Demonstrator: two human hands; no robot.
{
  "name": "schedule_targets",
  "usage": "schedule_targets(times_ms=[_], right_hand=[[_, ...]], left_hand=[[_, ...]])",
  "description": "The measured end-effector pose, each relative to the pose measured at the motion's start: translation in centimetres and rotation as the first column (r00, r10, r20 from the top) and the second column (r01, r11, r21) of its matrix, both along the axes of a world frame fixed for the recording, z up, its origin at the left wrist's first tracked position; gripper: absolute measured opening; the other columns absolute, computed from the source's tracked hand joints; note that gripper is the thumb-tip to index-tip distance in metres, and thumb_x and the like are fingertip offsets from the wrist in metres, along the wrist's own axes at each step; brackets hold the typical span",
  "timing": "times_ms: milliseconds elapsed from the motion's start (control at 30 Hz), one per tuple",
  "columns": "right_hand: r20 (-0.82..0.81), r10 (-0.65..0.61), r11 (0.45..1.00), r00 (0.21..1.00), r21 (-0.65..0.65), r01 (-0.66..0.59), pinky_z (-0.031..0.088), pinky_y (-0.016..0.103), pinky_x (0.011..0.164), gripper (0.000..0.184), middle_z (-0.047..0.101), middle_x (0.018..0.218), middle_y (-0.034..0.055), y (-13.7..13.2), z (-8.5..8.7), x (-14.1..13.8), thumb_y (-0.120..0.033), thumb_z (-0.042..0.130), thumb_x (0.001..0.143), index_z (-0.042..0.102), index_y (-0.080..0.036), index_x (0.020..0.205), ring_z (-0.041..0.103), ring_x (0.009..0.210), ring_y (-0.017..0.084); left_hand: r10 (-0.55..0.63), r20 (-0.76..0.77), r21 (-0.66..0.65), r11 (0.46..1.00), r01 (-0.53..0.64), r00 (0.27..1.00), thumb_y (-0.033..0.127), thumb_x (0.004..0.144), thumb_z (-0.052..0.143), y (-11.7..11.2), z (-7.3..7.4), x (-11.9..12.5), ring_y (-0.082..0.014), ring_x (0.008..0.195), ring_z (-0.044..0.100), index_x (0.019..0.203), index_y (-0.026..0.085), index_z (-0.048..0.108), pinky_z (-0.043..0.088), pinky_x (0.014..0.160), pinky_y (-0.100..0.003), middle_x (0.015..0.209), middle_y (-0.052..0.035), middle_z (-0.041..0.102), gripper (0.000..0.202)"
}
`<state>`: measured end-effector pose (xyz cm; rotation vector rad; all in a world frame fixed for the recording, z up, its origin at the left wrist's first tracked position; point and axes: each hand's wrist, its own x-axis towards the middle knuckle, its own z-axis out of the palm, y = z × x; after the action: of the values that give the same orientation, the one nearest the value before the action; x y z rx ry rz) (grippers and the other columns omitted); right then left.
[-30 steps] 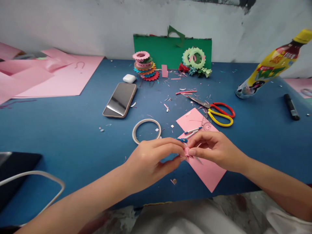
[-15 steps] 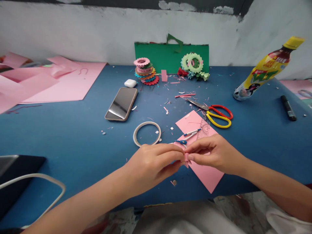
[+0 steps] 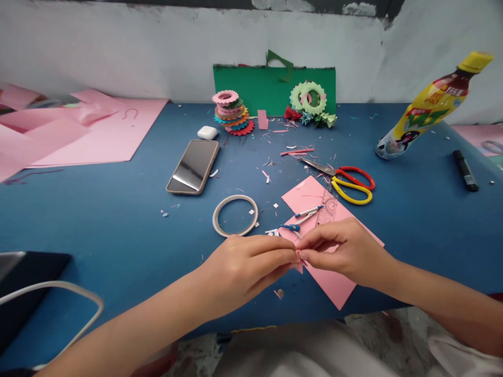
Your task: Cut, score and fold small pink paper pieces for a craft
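Observation:
Between their fingertips, my left hand [image 3: 251, 267] and my right hand [image 3: 349, 248] pinch a small folded piece of pink paper [image 3: 301, 266]. Most of that piece is hidden behind the fingers. Under the right hand lies a larger pink sheet [image 3: 334, 290]. On it rest a blue and white compass [image 3: 308, 212] and a clear plastic ruler [image 3: 327, 208]. Scissors with one red and one yellow handle [image 3: 353, 184] lie just beyond. A roll of white tape [image 3: 217, 220] is flat on the table, past the left hand.
A phone [image 3: 193, 167] and a white earbud case [image 3: 208, 133] lie at centre left. Farther back stand stacked paper rings [image 3: 232, 115] and green scalloped rings [image 3: 313, 99]. A yellow-labelled bottle [image 3: 430, 110] and black marker [image 3: 466, 170] are at right. Pink sheets [image 3: 106, 141] cover the back left.
The fingers have shifted slightly on the small pink piece, and less of it shows now. The whole view has moved a little; the other things lie as before.

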<state>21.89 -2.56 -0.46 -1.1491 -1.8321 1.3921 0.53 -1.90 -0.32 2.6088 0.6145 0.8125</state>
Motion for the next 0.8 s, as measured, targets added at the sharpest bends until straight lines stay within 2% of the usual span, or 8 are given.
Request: schedule_targets(times_ms=[100, 167, 233, 300, 433, 567, 700, 800], right_hand=[[0.076, 0.050, 0.995, 0.996, 0.078, -0.056, 0.052, 0.020, 0.061, 0.013, 0.071, 0.074, 0.0016, 0.0, 0.1, 0.2, -0.029, 0.063, 0.080, 0.070, -0.019, 0.083, 0.065, 0.067, 0.012], [0.145, 0.055, 0.978, 0.988, 0.194, -0.083, 0.050, 0.021, 0.063, 0.011, 0.071, 0.076, 0.0013, -0.2, 0.1, 0.4, -0.026, 0.061, 0.081, 0.069, -0.020, 0.085, 0.065, 0.068, 0.012], [0.200, 0.035, 0.943, 0.979, 0.316, -0.098, 0.048, 0.022, 0.065, 0.011, 0.071, 0.079, 0.0014, -0.3, -0.1, 0.4, -0.025, 0.059, 0.083, 0.069, -0.021, 0.087, 0.064, 0.071, 0.013], [0.198, 0.022, 0.928, 0.980, 0.361, -0.094, 0.047, 0.022, 0.066, 0.013, 0.071, 0.080, 0.0014, -0.3, -0.3, 0.5, -0.026, 0.057, 0.085, 0.069, -0.021, 0.089, 0.064, 0.073, 0.013], [0.064, 0.072, 0.988, 0.995, 0.131, -0.080, 0.047, 0.021, 0.064, 0.017, 0.072, 0.081, 0.0010, 0.1, 0.0, 0.6, -0.027, 0.057, 0.085, 0.071, -0.020, 0.092, 0.063, 0.071, 0.012], [-0.027, 0.086, 0.992, 0.996, -0.086, -0.088, 0.046, 0.020, 0.059, 0.023, 0.070, 0.076, 0.0021, 0.7, 0.5, 0.8, -0.032, 0.058, 0.085, 0.071, -0.017, 0.096, 0.060, 0.067, 0.012], [-0.002, 0.091, 0.992, 0.996, -0.088, -0.091, 0.044, 0.020, 0.054, 0.024, 0.069, 0.071, 0.0013, 0.5, 0.5, 0.7, -0.036, 0.060, 0.083, 0.073, -0.018, 0.092, 0.058, 0.061, 0.011], [0.029, 0.103, 0.994, 0.994, -0.043, -0.101, 0.048, 0.022, 0.061, 0.021, 0.072, 0.078, 0.0028, -0.1, 0.4, 0.6, -0.032, 0.059, 0.083, 0.074, -0.018, 0.089, 0.062, 0.068, 0.014]], left_hand=[[-0.014, -0.008, 0.026, 1.000, 0.014, 1.000, 0.014, 0.087, 0.053, -0.1, -0.2, 0.1, -0.0131, 0.076, 0.067, 0.100, 0.016, 0.060, 0.053, 0.065, -0.019, 0.094, -0.0069, 0.069, 0.015], [-0.022, -0.008, 0.025, 0.999, 0.022, 1.000, 0.013, 0.087, 0.052, -0.1, -0.3, 0.1, -0.0135, 0.076, 0.068, 0.100, 0.015, 0.061, 0.053, 0.066, -0.019, 0.093, -0.0076, 0.069, 0.015], [-0.022, 0.004, -0.003, 1.000, 0.022, 1.000, 0.012, 0.087, 0.051, 0.1, -0.3, 0.1, -0.0139, 0.079, 0.068, 0.101, 0.015, 0.061, 0.054, 0.068, -0.019, 0.094, -0.0079, 0.069, 0.017], [-0.017, 0.018, -0.076, 0.997, 0.018, 1.000, 0.010, 0.087, 0.051, 0.3, -0.1, 0.2, -0.0139, 0.082, 0.067, 0.101, 0.017, 0.060, 0.054, 0.071, -0.019, 0.095, -0.0072, 0.069, 0.018], [-0.006, 0.072, -0.222, 0.975, 0.022, 0.997, 0.008, 0.087, 0.049, 0.7, 0.3, 0.2, -0.0126, 0.081, 0.067, 0.097, 0.018, 0.060, 0.053, 0.073, -0.018, 0.088, -0.0048, 0.070, 0.017], [0.019, 0.091, -0.208, 0.978, 0.001, 0.996, 0.008, 0.087, 0.051, 0.8, 0.5, 0.1, -0.0120, 0.081, 0.067, 0.095, 0.017, 0.059, 0.053, 0.074, -0.018, 0.087, -0.0049, 0.070, 0.015], [-0.005, 0.075, -0.139, 0.990, 0.015, 0.997, 0.007, 0.087, 0.048, 0.6, 0.4, 0.0, -0.0134, 0.085, 0.067, 0.098, 0.017, 0.059, 0.053, 0.075, -0.020, 0.091, -0.0067, 0.071, 0.018], [-0.007, 0.051, -0.100, 0.995, 0.012, 0.999, 0.007, 0.088, 0.046, 0.4, 0.5, -0.1, -0.0141, 0.086, 0.068, 0.100, 0.017, 0.060, 0.054, 0.075, -0.020, 0.095, -0.0076, 0.071, 0.021]])
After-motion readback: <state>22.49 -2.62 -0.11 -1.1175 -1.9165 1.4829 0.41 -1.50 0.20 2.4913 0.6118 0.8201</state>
